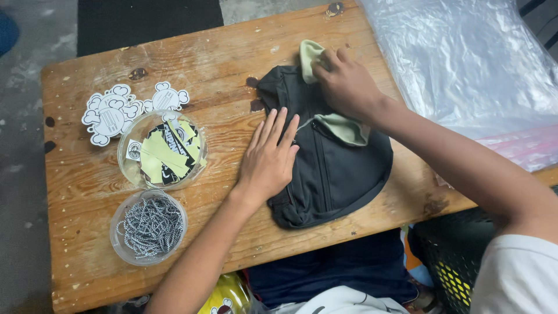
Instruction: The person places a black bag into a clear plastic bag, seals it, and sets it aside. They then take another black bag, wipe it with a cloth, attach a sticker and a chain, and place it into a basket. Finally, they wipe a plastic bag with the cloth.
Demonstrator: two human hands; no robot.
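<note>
Nearest the person, a round clear tub of ball chain (149, 227) sits at the front-left of the wooden table (232, 64), and just behind it a second clear tub (162, 150) holds yellow and black stickers or tags. Beyond those, white die-cut stickers (119, 110) lie loose on the wood.

The left hand (268, 157) lies flat and open, palm down, fingers spread over the left edge of a black bag (334, 168) — pinning it to the table. The bag rests at the middle of the table, its zipped side up, with a pale green lining or cloth (346, 128) showing at the open top.

Further back, the right hand (346, 84) is closed around the upper fold of that green cloth (310, 55), pinching it at the bag's far end. The cloth looks only partly in the bag; I cannot tell if it is going in or out, so the job seems mid-way. A clear plastic bag (465, 58) lies beyond, at the right.
</note>
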